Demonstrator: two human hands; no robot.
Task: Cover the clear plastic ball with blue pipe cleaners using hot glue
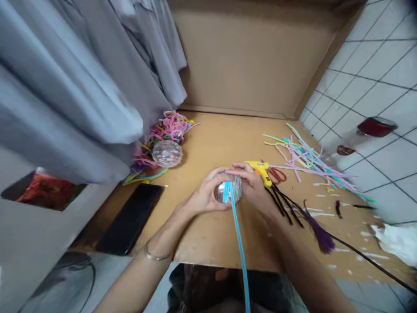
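Between my two hands, just above the board near its front edge, is a clear plastic ball (239, 188). My left hand (210, 191) wraps round its left side, a bangle on that wrist. My right hand (252, 182) closes on the ball's right and top, its fingers partly hidden. A light blue pipe cleaner (239, 234) lies against the ball's front in short rows, and its long end hangs down past the board's edge. Close to my right hand lie a yellow glue gun (260, 169) and red-handled scissors (276, 175).
Another clear ball (167, 153) sits by a heap of coloured pipe cleaners (172, 126) at the left. A black phone (132, 219) lies nearer. Loose pipe cleaners (306, 156), a purple tassel (321, 234) and a black cord (361, 254) are on the right. Grey cloth (97, 78) hangs left.
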